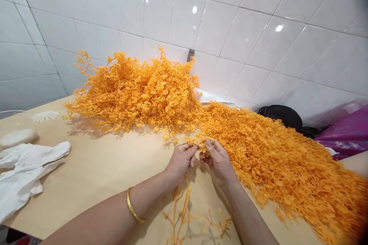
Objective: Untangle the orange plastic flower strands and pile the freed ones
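Note:
Both hands meet over the table near an orange artificial plant sprig (pixel 203 148). My left hand (pixel 181 157) is closed, thumb and fingers pinched round a stem of it. Close by on the right, my right hand (pixel 217 160) pinches the small orange sprig between thumb and fingers. Bare branching orange stems (pixel 181 210) hang or lie below the hands, between the forearms; I cannot tell whether they belong to the same piece. A gold bangle (pixel 132 204) circles the left wrist.
A tall heap of orange sprigs (pixel 143 92) stands behind the hands; a long pile (pixel 287 160) spreads along the right. White gloves (pixel 31 168), a pale round object (pixel 18 138) and a white petalled piece (pixel 44 116) lie left. A black item (pixel 281 116) and purple bag (pixel 345 130) sit by the tiled wall.

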A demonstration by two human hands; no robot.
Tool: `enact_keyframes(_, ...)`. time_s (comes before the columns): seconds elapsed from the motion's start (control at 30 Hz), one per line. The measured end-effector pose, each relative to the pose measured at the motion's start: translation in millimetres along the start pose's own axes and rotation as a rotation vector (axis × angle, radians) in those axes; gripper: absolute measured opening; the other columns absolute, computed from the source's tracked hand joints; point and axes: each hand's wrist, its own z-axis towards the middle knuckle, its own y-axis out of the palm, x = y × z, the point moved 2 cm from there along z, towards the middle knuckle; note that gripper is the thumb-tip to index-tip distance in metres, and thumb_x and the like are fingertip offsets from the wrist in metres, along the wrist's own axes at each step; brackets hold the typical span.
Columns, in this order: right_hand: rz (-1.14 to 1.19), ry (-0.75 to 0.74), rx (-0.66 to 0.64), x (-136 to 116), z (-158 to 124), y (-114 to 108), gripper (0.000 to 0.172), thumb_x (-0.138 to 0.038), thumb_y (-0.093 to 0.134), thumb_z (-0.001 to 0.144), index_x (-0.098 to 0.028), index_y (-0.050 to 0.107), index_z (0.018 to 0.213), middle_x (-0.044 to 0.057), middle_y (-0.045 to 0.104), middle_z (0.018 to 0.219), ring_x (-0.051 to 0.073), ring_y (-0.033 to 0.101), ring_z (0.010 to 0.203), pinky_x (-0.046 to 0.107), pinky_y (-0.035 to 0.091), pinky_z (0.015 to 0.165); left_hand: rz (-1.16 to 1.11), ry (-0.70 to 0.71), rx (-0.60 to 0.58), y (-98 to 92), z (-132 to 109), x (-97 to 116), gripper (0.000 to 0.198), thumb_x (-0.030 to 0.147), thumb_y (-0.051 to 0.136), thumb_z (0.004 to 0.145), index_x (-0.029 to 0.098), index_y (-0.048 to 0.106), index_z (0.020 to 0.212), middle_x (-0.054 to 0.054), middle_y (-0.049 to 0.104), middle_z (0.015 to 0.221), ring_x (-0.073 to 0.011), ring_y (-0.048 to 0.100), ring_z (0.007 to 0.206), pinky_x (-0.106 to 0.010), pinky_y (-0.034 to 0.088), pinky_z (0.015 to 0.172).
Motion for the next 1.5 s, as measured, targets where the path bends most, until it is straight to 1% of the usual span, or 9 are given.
enact_keyframes(0.27, -0.097, 0.118, -0.131, 9, -4, 2, 0.027, -0.034, 0.058, 0.067, -0.017, 0.05, 0.085, -0.005, 0.045, 0.056, 0.005, 0.036, 0.044, 0.019, 0.03, 0.043, -0.193, -0.063, -0.047, -4.1, 3, 1, 0.015, 0.027, 0.056, 0.067, 0.014, 0.051, 0.072, 0.009, 0.037, 0.032, -0.0025, 0.02, 0.024, -0.017, 0.016, 0.03)
enact_keyframes(0.43, -0.444, -0.008, -0.225, -1, -4, -1, 0.016, -0.03, 0.051, 0.072, -0.016, 0.05, 0.065, -0.005, 0.04, 0.052, 0.005, 0.032, 0.046, 0.018, 0.026, 0.043, -0.238, -0.129, -0.1, -6.5, 4, -2, 0.01, 0.024, 0.051, 0.071, 0.014, 0.05, 0.069, 0.008, 0.036, 0.032, -0.0026, 0.021, 0.024, -0.017, 0.016, 0.03)
enact_keyframes(0.63, -0.59, 0.207, -0.697, -14, -20, -8, 0.017, -0.028, 0.053, 0.07, -0.015, 0.048, 0.059, -0.005, 0.038, 0.049, 0.005, 0.032, 0.044, 0.018, 0.025, 0.042, -0.298, -0.213, 0.006, -21.5, 17, 12, 0.018, 0.021, 0.043, 0.075, 0.014, 0.045, 0.058, 0.009, 0.025, 0.029, -0.0024, 0.016, 0.024, -0.017, 0.013, 0.03)
enact_keyframes(0.7, -0.528, 0.211, -0.632, -15, -20, -13, 0.019, -0.03, 0.054, 0.069, -0.015, 0.047, 0.06, -0.004, 0.041, 0.05, 0.006, 0.037, 0.046, 0.018, 0.028, 0.044, -0.269, -0.167, 0.037, -25.3, 20, 16, 0.017, 0.021, 0.045, 0.074, 0.014, 0.046, 0.06, 0.008, 0.028, 0.031, -0.0022, 0.019, 0.025, -0.017, 0.014, 0.031)
enact_keyframes(0.8, -0.349, 0.202, -0.362, -13, -12, -22, 0.02, -0.035, 0.051, 0.071, -0.016, 0.047, 0.069, -0.002, 0.049, 0.055, 0.008, 0.045, 0.048, 0.021, 0.034, 0.047, -0.168, -0.104, -0.004, -23.4, 19, 16, 0.011, 0.022, 0.051, 0.071, 0.012, 0.052, 0.066, 0.005, 0.041, 0.041, -0.0024, 0.031, 0.031, -0.015, 0.022, 0.033)
enact_keyframes(0.9, -0.208, 0.241, -0.206, -10, -6, -27, 0.023, -0.035, 0.056, 0.067, -0.017, 0.046, 0.077, -0.002, 0.051, 0.057, 0.007, 0.043, 0.043, 0.02, 0.032, 0.042, -0.177, -0.087, 0.018, -20.2, 16, 15, 0.008, 0.018, 0.054, 0.069, 0.01, 0.055, 0.068, 0.001, 0.048, 0.051, -0.002, 0.038, 0.038, -0.014, 0.028, 0.037)
enact_keyframes(1.17, -0.146, 0.086, -0.159, 0, -3, -12, 0.033, -0.042, 0.051, 0.072, -0.017, 0.046, 0.093, -0.008, 0.036, 0.047, 0.005, 0.034, 0.037, 0.017, 0.024, 0.037, -0.074, -0.099, -0.014, -20.2, 14, 13, 0.013, 0.022, 0.058, 0.067, 0.009, 0.057, 0.067, -0.001, 0.05, 0.059, -0.0018, 0.039, 0.038, -0.015, 0.027, 0.036)
enact_keyframes(1.3, -0.201, 0.092, -0.226, 13, -2, -6, 0.028, -0.045, 0.045, 0.075, -0.018, 0.047, 0.08, -0.009, 0.034, 0.041, 0.005, 0.027, 0.033, 0.017, 0.02, 0.034, -0.015, -0.043, -0.043, -19.3, 14, 10, 0.014, 0.023, 0.057, 0.066, 0.01, 0.054, 0.063, 0.0, 0.05, 0.057, -0.002, 0.039, 0.035, -0.016, 0.027, 0.036)
enact_keyframes(1.5, -0.192, -0.073, 0.089, 9, 0, -7, 0.03, -0.044, 0.046, 0.075, -0.019, 0.037, 0.06, -0.007, 0.033, 0.042, 0.006, 0.029, 0.037, 0.019, 0.022, 0.036, 0.115, -0.03, -0.061, -13.0, 11, 7, 0.019, 0.023, 0.056, 0.065, 0.011, 0.049, 0.053, 0.001, 0.045, 0.049, -0.0019, 0.034, 0.033, -0.017, 0.021, 0.033)
